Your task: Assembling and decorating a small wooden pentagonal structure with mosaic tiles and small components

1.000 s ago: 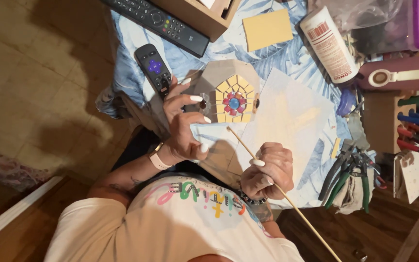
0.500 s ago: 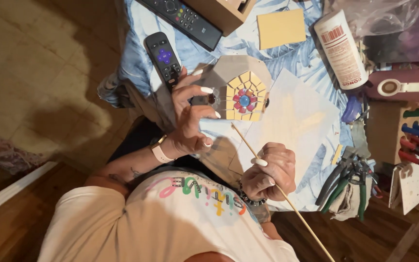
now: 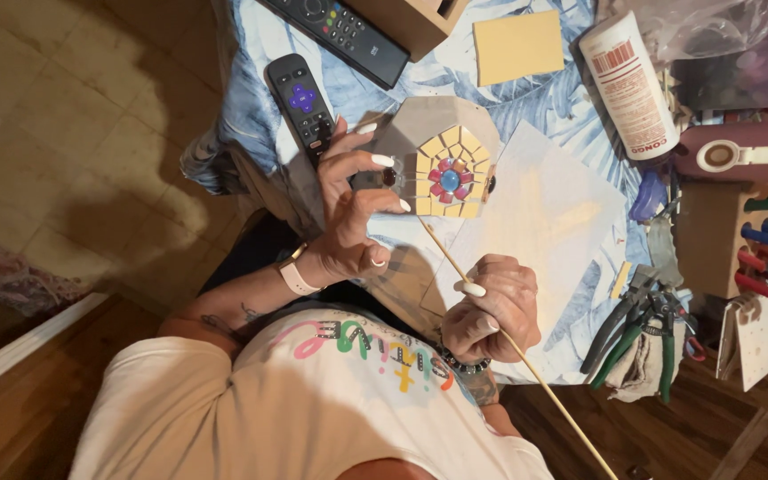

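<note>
The grey hexagonal box with a yellow mosaic-tiled face has shifted slightly since before. Left hand fingers clasp its plain side above the surface; right hand pinches a thin wooden stick. The box probably handles light, its tiles fragile.

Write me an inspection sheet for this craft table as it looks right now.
Surface: table under a blue leaf-print cloth.
Job's things: hexagonal piece with a yellow and red mosaic face; thin wooden stick; white paper sheet.
Clutter: two remotes, yellow pad, white bottle, pliers.
Grippers: left hand steadies the hexagonal piece; right hand grips the stick, tip at the mosaic.
Cables: nothing seen.
Surroundings: tile and wood floor.
</note>
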